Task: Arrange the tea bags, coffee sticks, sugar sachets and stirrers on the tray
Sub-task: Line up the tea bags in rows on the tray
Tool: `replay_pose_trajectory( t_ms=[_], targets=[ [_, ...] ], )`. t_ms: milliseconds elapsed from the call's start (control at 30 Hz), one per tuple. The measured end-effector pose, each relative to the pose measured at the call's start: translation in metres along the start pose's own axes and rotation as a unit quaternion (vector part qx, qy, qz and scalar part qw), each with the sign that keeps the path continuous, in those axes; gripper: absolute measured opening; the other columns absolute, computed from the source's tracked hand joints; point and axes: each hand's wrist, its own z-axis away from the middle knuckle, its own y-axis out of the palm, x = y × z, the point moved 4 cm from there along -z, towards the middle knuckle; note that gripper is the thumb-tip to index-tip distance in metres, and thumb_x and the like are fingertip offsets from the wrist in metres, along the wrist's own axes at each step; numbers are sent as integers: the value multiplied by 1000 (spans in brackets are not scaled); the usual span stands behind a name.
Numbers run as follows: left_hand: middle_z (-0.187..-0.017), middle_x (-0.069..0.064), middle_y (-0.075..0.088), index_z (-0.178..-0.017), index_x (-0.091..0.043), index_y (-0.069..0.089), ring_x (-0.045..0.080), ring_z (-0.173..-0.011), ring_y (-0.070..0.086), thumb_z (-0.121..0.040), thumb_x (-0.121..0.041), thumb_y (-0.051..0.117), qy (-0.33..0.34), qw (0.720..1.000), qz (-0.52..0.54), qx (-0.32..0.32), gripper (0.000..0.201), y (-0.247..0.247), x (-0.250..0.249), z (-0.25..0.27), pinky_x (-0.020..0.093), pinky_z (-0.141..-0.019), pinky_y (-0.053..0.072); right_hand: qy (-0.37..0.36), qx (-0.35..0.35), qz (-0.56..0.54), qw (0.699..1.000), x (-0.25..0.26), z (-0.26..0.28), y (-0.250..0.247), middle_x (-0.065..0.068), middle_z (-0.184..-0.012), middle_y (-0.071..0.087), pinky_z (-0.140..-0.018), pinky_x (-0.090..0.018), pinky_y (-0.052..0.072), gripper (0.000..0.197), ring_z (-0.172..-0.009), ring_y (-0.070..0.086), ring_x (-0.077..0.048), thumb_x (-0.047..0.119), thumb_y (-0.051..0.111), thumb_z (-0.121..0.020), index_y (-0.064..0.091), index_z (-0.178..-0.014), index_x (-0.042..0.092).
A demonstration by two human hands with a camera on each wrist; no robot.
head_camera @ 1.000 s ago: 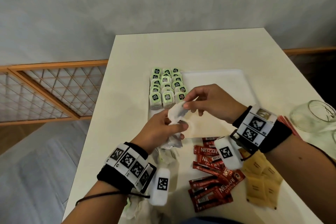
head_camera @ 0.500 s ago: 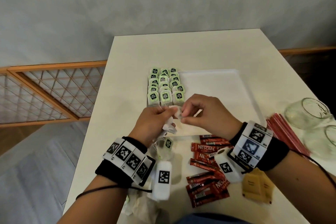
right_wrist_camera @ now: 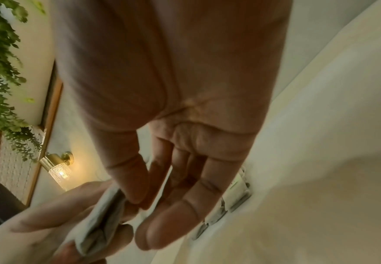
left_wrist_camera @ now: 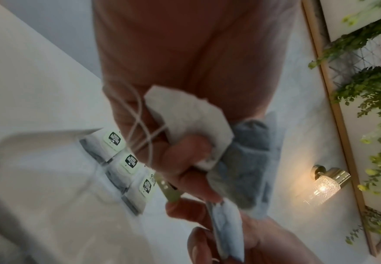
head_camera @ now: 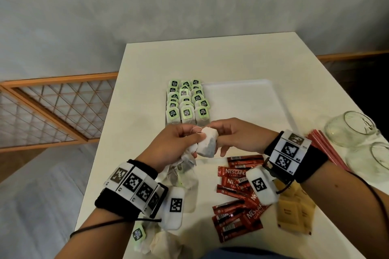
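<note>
My left hand (head_camera: 185, 143) grips a bunch of white tea bags (left_wrist_camera: 250, 160) with their strings (left_wrist_camera: 140, 128), just in front of the tray's near edge. One tea bag (head_camera: 207, 145) stands up out of the bunch, and my right hand (head_camera: 223, 134) pinches its top corner. The white tray (head_camera: 248, 101) holds three rows of tea bags with green tags (head_camera: 186, 101) along its left side. Red coffee sticks (head_camera: 235, 206), tan sugar sachets (head_camera: 294, 212) and red stirrers (head_camera: 324, 149) lie on the table to the right of the hands.
Loose tea bags (head_camera: 164, 242) lie under my left wrist at the table's near edge. Two glass jars (head_camera: 353, 130) lie at the right edge beside the stirrers. A wooden lattice railing (head_camera: 52, 107) runs left of the table.
Both hands drew back from the tray toward me. One tea bag now stands clear of the bunch between the two hands.
</note>
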Motion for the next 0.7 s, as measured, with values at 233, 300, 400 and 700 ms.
replay_pose_trajectory(
  t_ms=[233,300,400,700],
  targets=[
    [-54,-9,59,-87,-5,64,6,-47,55,-90,-5,65,2,1000,-15,-6,4,-6,1,0,9,-34,36,16,-41,-85,995,-2,2,-8,-13,-84,67,-72,-31,57,17,-75,67,-20,6,58,-93,65,-105,-4],
    [-64,-2,64,-96,-4,66,6,-47,56,-89,-5,66,6,1000,-26,2,7,-7,1,-1,13,-38,41,9,-62,-21,998,0,2,-9,-10,-77,67,-69,-27,56,16,-68,65,-13,9,64,-90,65,-97,-6],
    [-79,7,73,-109,-16,65,13,-52,57,-87,-13,70,-2,997,-80,10,22,-16,3,0,17,-41,43,3,-114,3,993,5,5,-22,-5,-72,63,-62,-24,54,8,-64,60,-10,1,63,-88,62,-81,2],
    [-90,1,69,-99,-38,68,6,-55,61,-81,-24,76,-7,960,-276,-53,24,-53,17,0,11,-46,42,28,-138,17,990,7,14,-38,-1,-59,51,-55,-26,44,31,-57,48,-16,-2,52,-89,54,-61,12]
  ],
)
